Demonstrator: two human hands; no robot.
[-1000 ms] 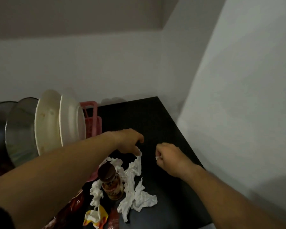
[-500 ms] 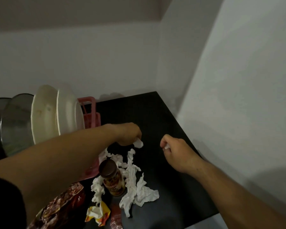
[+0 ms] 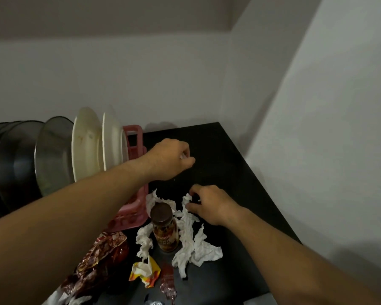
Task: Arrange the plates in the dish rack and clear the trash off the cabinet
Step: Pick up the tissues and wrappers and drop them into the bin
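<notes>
From the head camera much is hard to read: the left forearm covers the near half of the pink dish rack, the metal pans run off the left edge, the label on the jar is blurred, and the wrappers at the bottom are cut off. We see the left hand clenched above the black surface, with a pale scrap showing at its fingertips; what it is we cannot tell. The right hand lies low, palm down, thumb and fingers pinching the upper end of the crumpled tissue, which trails round the jar. Two white plates stand on edge in the rack. Plain pale walls meet in a corner behind.
</notes>
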